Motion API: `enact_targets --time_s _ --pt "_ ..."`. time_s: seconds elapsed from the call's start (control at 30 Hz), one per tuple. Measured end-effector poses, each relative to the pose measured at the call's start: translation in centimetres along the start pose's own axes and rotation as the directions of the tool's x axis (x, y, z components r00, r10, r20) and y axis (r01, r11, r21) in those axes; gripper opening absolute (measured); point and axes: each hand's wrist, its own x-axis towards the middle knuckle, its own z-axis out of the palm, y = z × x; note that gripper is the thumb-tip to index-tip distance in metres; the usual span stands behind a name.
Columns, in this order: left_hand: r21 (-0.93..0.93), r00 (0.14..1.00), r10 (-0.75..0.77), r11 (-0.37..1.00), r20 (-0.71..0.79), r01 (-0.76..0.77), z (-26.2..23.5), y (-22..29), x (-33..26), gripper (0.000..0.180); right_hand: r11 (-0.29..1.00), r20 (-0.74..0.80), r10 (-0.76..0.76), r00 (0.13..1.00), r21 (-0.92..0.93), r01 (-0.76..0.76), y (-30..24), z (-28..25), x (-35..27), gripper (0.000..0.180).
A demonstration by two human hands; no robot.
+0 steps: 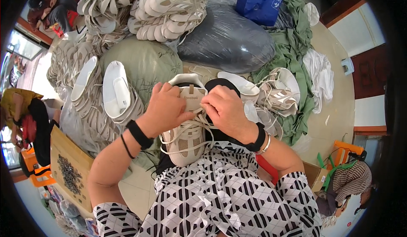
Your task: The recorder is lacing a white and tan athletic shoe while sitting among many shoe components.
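Note:
A beige and white sneaker (185, 146) rests on my lap, toe toward me, with cream laces (190, 129) lying loose across its front. My left hand (165, 110) is closed on the sneaker's left upper edge beside the tongue (191, 98), its thumb lying over the laces. At the tongue's right edge, my right hand (224, 112) pinches a shoelace between thumb and forefinger. Just left of my arms stands a similar sneaker (117, 94) with its white insole showing. Another sneaker (280, 91) lies on its side to the right.
Piles of sneakers (171, 10) rise ahead and left, around stuffed plastic sacks (224, 40). A blue bag (260, 2) sits at the back. Small dark pieces lie on a cardboard sheet (87, 169) at my left. Other people (53, 8) sit nearby, one at the right (349, 180).

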Motion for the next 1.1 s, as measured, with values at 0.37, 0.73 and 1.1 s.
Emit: enact_targets --time_s 0.37,0.73,1.1 --pt "-0.252 0.999 -0.014 0.968 -0.04 0.003 0.1 -1.1 -0.7 0.017 0.969 0.197 0.178 0.964 0.135 -0.207 0.3 2.1 -2.3 0.016" --pt "-0.052 1.0 0.017 0.998 -0.005 -0.017 -0.8 0.8 -0.2 0.016 0.981 0.221 0.129 0.967 0.116 -0.157 0.8 3.9 -1.4 0.011" --pt "0.024 0.92 0.003 1.0 -0.392 0.007 -1.4 2.6 -2.3 0.014 0.987 0.331 0.118 0.936 0.062 -0.146 0.2 2.3 -2.4 0.014"
